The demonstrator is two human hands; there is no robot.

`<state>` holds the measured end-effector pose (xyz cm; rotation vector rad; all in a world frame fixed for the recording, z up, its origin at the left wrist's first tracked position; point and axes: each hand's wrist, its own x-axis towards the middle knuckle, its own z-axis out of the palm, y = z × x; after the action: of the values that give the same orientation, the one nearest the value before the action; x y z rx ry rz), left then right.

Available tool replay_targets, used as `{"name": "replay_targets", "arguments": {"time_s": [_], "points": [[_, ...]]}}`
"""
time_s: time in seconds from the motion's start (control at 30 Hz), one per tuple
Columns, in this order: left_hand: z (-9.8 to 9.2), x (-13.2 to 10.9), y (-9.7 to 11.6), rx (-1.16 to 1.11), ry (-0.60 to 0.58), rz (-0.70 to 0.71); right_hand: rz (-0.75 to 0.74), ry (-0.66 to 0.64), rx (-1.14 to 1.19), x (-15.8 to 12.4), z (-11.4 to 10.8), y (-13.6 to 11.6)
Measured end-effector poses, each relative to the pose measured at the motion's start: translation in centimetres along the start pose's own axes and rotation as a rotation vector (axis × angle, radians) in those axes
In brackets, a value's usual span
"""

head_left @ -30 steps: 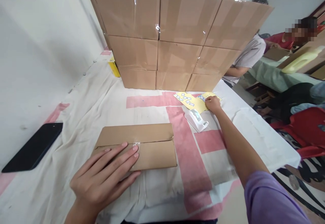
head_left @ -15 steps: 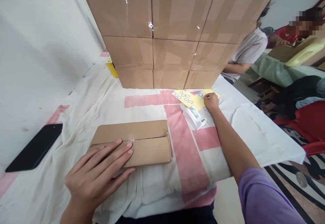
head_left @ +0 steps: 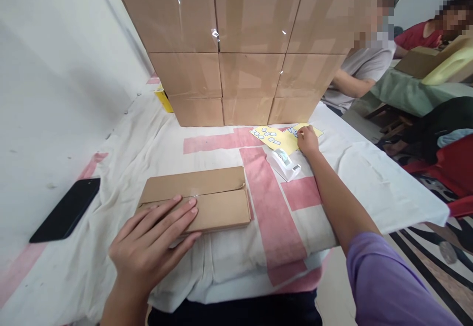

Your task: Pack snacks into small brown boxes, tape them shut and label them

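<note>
My left hand (head_left: 158, 237) lies with fingers stretched over the near left part of a flat brown cardboard box (head_left: 218, 207), whose top has a seam along its length. My right hand (head_left: 307, 139) reaches out to a yellow sheet (head_left: 277, 141) with small blue-and-white pieces on it. The fingers of this hand are bunched together over a cluster of those pieces; what they pinch, if anything, is hidden. Just in front of the sheet stands a white tape dispenser (head_left: 284, 164).
A wall of stacked cardboard boxes (head_left: 247, 74) rises at the table's back. A black phone (head_left: 66, 210) lies at left, and a yellow object (head_left: 163, 100) shows beside the stack. Two people sit beyond at right, near a red chair (head_left: 453, 178).
The view has shifted slightly. My right hand's fingers have moved a little over the small pieces on the yellow sheet. My left hand stays on the box.
</note>
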<state>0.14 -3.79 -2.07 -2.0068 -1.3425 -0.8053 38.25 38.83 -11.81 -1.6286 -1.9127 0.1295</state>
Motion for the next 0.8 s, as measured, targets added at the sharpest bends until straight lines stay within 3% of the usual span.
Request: {"name": "replay_targets", "arguments": {"time_s": [0.23, 0.8], "points": [[-0.2, 0.3, 0.4, -0.011, -0.015, -0.035, -0.079, -0.002, 0.019, -0.2, -0.1, 0.0], [-0.1, 0.1, 0.2, -0.005, -0.003, -0.011, -0.068, 0.021, -0.004, -1.3, -1.1, -0.5]]}}
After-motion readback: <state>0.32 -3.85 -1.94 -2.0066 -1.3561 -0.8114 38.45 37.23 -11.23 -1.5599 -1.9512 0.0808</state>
